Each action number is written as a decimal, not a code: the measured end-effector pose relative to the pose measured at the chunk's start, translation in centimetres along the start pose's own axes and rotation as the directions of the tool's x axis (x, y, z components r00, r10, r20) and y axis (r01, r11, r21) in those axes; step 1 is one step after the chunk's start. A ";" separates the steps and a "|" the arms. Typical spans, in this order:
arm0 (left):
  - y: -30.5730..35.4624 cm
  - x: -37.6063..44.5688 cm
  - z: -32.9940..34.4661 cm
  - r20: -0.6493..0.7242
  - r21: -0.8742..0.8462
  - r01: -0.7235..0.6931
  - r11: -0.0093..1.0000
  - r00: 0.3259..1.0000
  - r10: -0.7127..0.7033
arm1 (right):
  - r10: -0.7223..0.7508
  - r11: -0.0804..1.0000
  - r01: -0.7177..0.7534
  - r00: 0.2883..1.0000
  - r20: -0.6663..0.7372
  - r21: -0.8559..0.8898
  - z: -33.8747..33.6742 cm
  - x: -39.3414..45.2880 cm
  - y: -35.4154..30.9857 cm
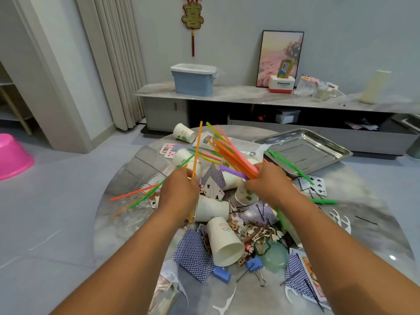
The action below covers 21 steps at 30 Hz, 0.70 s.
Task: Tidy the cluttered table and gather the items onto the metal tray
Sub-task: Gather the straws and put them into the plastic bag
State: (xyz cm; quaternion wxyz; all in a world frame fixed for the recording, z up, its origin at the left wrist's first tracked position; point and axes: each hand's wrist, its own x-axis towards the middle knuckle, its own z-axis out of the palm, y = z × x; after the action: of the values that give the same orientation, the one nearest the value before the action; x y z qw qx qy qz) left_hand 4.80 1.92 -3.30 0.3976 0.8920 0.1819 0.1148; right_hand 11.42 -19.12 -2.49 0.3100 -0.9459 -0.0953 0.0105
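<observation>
Far left I see a pink basin point(13, 155) on the floor, well apart from the counter point(375, 196). My left hand point(179, 189) is above the clutter, its grip pinching one orange straw point(197, 148) that stands nearly upright, with a few more straws point(136, 194) fanning out low to the left from under it. Below the hands lie paper cups point(225, 239) tipped on their sides, among blue-backed cards point(193, 255), binder clips point(255, 264) and small trinkets. My right hand point(270, 180) has its grip clenched round a bundle point(231, 153) of pink, orange and green straws pointing up and away to the left. The tray point(304, 151) sits at the counter's far right, just beyond that hand, with green straws point(288, 164) across its near edge.
</observation>
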 end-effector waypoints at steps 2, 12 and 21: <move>0.6 -0.3 0.1 0.001 -0.089 -0.033 0.995 0.999 0.034 | 0.019 0.987 -0.006 0.997 -0.078 0.158 -0.7 -0.2 -0.2; 4.6 -2.7 3.4 0.257 -0.560 0.163 0.812 0.966 -0.017 | 0.059 0.746 0.020 0.994 -0.096 0.665 -0.7 -2.0 -3.2; 5.6 -3.8 4.2 0.155 -0.244 -0.166 0.955 0.966 0.207 | 0.107 0.622 0.061 0.981 -0.162 0.780 0.9 -3.1 -4.2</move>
State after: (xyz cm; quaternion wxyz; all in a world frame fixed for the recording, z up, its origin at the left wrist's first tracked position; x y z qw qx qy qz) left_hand 4.15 -5.93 -2.05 0.4998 0.8601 0.0457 0.0914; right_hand 7.60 -15.81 -0.84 0.6975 -0.7146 -0.0384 -0.0366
